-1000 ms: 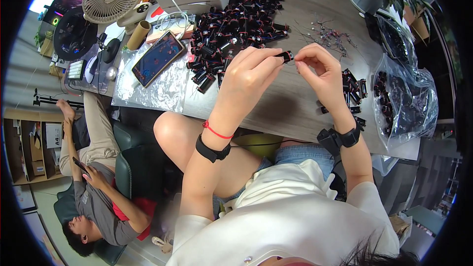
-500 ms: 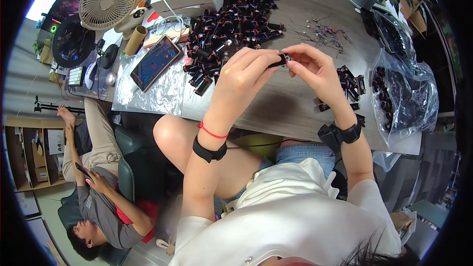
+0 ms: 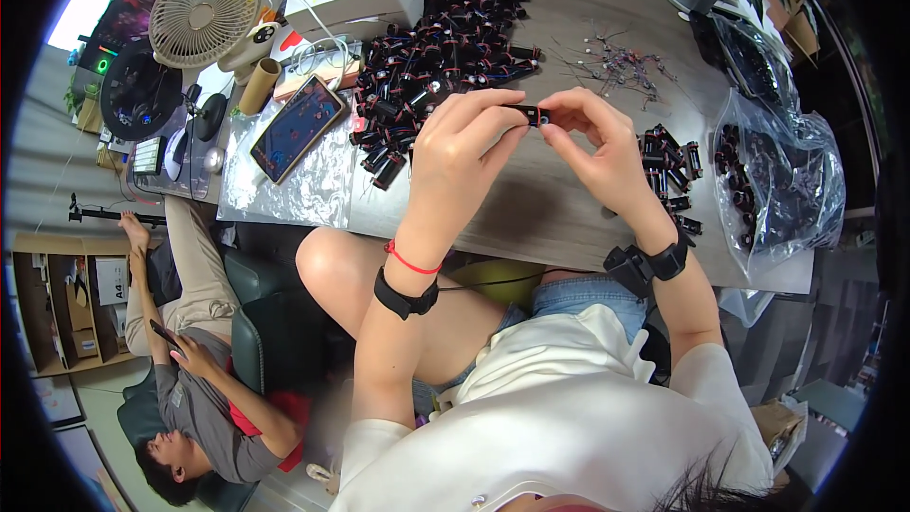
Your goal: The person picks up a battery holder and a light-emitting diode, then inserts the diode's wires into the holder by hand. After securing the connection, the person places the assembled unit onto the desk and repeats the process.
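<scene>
We see the left hand (image 3: 464, 147) and right hand (image 3: 602, 147) both pinched shut on one small black part (image 3: 527, 115) — held above bare table (image 3: 531, 213) between the big pile (image 3: 445, 38) and the smaller heap (image 3: 668, 166).

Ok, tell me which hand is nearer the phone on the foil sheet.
Left. The left hand is raised just right of the phone; the right hand is farther right, beyond the small black part both hold.

Bare worktop (image 3: 531, 209) lies at 6 o'clock below both hands; black parts heap (image 3: 445, 47) crowds 11 o'clock, plastic bag (image 3: 787, 180) blocks 3 o'clock.
</scene>
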`<control>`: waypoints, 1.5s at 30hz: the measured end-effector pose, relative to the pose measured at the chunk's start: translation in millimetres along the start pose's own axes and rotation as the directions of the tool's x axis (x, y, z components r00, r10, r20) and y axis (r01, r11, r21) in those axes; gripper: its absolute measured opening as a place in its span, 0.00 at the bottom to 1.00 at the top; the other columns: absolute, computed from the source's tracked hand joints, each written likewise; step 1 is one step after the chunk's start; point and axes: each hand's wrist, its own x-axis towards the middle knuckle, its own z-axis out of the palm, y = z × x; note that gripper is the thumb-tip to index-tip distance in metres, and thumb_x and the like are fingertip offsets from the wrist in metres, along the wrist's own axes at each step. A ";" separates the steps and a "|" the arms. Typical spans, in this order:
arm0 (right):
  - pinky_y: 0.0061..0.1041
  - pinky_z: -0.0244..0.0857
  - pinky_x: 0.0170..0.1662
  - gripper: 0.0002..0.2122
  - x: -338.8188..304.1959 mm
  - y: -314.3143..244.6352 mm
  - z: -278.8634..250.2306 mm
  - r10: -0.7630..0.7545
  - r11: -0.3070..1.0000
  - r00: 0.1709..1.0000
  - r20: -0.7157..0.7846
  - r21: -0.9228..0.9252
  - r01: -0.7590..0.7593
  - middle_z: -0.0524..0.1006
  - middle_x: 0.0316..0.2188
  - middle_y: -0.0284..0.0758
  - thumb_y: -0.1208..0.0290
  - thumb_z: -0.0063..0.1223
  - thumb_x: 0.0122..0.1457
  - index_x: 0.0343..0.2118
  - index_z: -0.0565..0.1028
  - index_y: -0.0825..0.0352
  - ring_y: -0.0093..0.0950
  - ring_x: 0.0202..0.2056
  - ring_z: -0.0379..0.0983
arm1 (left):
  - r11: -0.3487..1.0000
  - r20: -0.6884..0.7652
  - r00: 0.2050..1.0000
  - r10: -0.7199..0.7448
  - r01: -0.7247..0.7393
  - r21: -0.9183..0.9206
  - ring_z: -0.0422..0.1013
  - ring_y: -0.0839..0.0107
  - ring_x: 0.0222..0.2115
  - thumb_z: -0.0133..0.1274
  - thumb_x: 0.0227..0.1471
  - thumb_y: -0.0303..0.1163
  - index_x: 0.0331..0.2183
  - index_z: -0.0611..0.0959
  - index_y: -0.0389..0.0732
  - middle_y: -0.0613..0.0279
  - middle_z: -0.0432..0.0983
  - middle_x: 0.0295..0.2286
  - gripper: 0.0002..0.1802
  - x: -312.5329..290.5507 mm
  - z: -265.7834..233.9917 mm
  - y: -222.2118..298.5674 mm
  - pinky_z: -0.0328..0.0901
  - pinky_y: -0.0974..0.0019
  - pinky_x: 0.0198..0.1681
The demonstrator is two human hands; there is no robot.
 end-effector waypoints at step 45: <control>0.20 0.66 0.43 0.03 2.0 2.7 3.2 -0.073 0.997 0.996 0.053 -0.017 0.074 0.73 0.39 0.36 0.84 0.50 0.55 0.32 0.73 0.71 0.21 0.38 0.71 | 0.992 0.147 0.985 -0.092 0.078 0.096 0.71 0.58 0.34 0.46 0.55 0.19 0.37 0.73 0.35 0.55 0.77 0.34 0.06 -4.5 -1.5 -2.9 0.65 0.58 0.40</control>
